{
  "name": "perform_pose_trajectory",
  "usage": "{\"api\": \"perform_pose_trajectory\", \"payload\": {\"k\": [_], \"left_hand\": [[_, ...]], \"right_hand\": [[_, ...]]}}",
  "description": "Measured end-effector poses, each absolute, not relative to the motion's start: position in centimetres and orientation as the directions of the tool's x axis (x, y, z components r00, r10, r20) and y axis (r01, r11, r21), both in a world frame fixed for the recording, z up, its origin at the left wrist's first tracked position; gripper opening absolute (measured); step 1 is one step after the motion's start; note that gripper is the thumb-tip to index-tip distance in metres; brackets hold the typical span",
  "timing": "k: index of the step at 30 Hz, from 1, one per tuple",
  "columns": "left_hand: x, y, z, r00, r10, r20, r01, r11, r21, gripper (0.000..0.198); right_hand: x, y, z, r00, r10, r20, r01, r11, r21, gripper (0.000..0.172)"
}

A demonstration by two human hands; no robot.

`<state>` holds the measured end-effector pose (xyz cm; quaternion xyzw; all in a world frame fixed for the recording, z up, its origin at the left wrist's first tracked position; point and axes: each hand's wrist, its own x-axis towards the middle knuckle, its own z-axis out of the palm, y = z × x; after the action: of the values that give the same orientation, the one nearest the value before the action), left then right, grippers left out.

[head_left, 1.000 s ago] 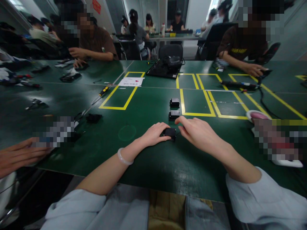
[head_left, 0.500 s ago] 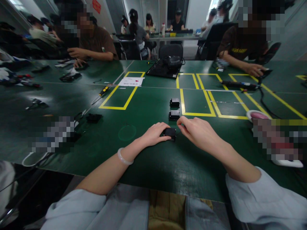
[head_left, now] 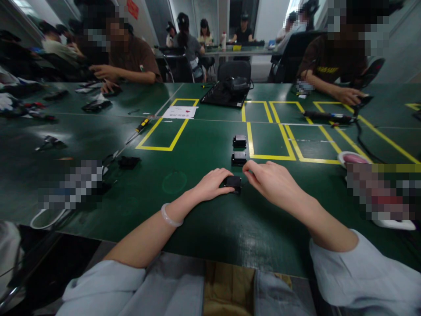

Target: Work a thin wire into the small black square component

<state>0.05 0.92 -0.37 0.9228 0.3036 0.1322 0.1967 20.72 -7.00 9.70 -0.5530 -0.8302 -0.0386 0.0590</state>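
My left hand (head_left: 215, 183) has its thumb and fingers around the left side of a small black box-shaped part (head_left: 234, 183), which rests on the green table. Just right of that part hovers my right hand (head_left: 271, 180), its fingers curled and pinched together. Whatever the right fingertips may hold is too small or hidden to make out. Beyond my hands, two similar black box-shaped parts stand in a line, a nearer one (head_left: 238, 158) close to my right fingertips and a farther one (head_left: 240, 141) behind it.
Yellow tape outlines (head_left: 272, 156) mark the green table (head_left: 204, 228). A screwdriver (head_left: 142, 126) and a paper sheet (head_left: 180, 112) lie to the left, near a dark object (head_left: 129, 162). At the back sits a black flat panel (head_left: 223, 98). Co-workers sit across the table.
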Motion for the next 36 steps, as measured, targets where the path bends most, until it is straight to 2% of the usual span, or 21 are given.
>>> {"api": "perform_pose_trajectory", "payload": {"k": [6,14,22,31,36], "left_hand": [[0.02,0.91,-0.3,0.777,0.616,0.129,0.505,-0.733,0.456,0.039],[0.04,0.87,-0.23,0.775,0.62,0.12,0.511,-0.727,0.459,0.039],[0.07,0.9,-0.25,0.777,0.617,0.122,0.508,-0.73,0.457,0.038],[0.05,0.88,-0.19,0.776,0.62,0.119,0.51,-0.727,0.46,0.04],[0.08,0.78,0.15,0.78,0.615,0.116,0.51,-0.732,0.453,0.038]], "right_hand": [[20.86,-7.13,9.51,-0.426,0.882,0.201,0.891,0.448,-0.078,0.022],[20.64,-7.12,10.03,-0.384,0.915,0.123,0.923,0.385,0.015,0.026],[20.92,-7.16,9.66,-0.409,0.896,0.174,0.906,0.421,-0.037,0.022],[20.72,-7.07,9.85,-0.374,0.919,0.126,0.927,0.375,0.015,0.028],[20.95,-7.04,9.73,-0.404,0.903,0.147,0.909,0.414,-0.047,0.023]]}}
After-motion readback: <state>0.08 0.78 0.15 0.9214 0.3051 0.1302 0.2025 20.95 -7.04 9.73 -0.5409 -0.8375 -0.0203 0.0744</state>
